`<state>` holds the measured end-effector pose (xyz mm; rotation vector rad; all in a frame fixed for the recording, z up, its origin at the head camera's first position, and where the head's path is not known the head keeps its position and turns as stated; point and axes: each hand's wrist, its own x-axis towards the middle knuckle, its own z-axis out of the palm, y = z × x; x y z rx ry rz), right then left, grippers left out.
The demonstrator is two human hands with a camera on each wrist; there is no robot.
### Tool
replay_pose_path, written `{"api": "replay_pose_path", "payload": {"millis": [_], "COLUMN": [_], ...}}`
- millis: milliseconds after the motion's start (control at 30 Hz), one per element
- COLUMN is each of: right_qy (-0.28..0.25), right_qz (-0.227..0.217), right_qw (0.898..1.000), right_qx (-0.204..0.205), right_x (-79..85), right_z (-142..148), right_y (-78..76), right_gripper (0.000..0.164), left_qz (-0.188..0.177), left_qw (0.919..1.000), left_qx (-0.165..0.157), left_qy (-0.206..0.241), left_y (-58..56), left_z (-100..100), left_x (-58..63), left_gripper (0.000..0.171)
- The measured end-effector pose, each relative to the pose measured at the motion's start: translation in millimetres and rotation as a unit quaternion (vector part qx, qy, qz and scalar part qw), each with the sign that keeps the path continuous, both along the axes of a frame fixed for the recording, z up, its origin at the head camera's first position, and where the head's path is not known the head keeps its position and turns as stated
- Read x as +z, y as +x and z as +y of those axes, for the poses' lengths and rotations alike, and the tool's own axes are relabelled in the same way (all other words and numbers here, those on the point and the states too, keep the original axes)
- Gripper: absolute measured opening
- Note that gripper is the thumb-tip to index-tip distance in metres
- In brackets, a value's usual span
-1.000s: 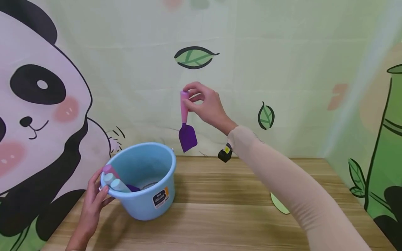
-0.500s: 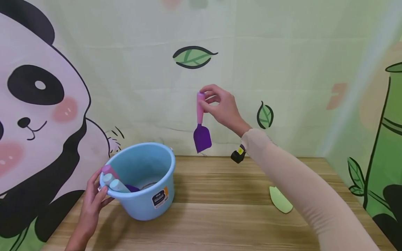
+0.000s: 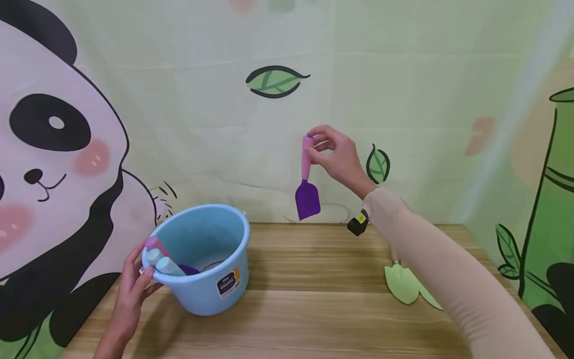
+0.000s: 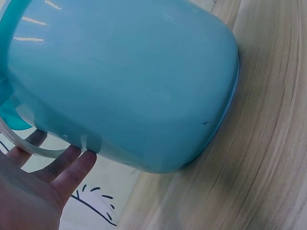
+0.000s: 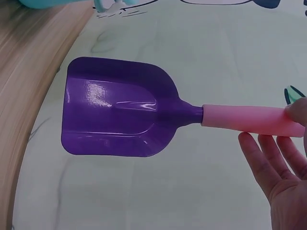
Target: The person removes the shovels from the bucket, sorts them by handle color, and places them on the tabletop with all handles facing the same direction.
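My right hand [image 3: 338, 157] pinches the top end of the pink handle of a toy shovel [image 3: 307, 200], whose purple square blade hangs down before the back wall. In the right wrist view, thumb and fingertips meet the pink handle [image 5: 240, 118]. To the left, my left hand [image 3: 130, 294] grips the near-left rim of a light blue bucket [image 3: 197, 294], thumb at the edge. Its fingers [image 4: 72, 177] press the bucket's outer side by the bucket's pale handle [image 4: 36, 148]. Inside lean a pink handle [image 3: 155, 243] and two light blue handles [image 3: 169, 267]; most of their blades are hidden.
On the wooden table [image 3: 291, 319] lie two pale green trowels, one pointed blade [image 3: 402, 284] overlapping the other [image 3: 429, 297]; my right sleeve [image 3: 439, 264] hides part of them. A printed cloth wall [image 3: 215, 144] stands behind the table.
My right hand has moved rightward with the shovel, away from the bucket. More of the green trowels shows from behind the sleeve. Left hand and bucket keep their place.
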<state>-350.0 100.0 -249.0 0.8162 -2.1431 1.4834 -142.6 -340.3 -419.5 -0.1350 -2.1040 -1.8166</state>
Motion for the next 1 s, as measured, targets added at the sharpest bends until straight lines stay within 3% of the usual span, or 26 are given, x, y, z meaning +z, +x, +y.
{"api": "replay_pose_path", "payload": {"millis": [433,700,1000], "right_qy": [0.006,-0.004,0.022], "right_qz": [0.011,-0.021,-0.034], "right_qw": [0.999,0.999,0.996], "right_qx": [-0.031,-0.040,-0.082], "right_x": [-14.9,-26.8,-45.7], "right_z": [30.4,51.8,76.6], "right_y": [-7.3,-9.0,-7.7], "right_gripper": [0.027,0.028,0.032], "left_qz": [0.002,0.003,0.017], "left_qw": [1.0000,1.0000,0.9997], "left_qx": [0.002,0.001,-0.008], "left_qy": [0.000,0.001,0.016], "left_y": [0.6,-1.5,-1.7], "left_z": [0.3,0.3,-0.2], "left_x": [-0.3,-0.9,-3.8], "left_gripper": [0.058,0.058,0.058]}}
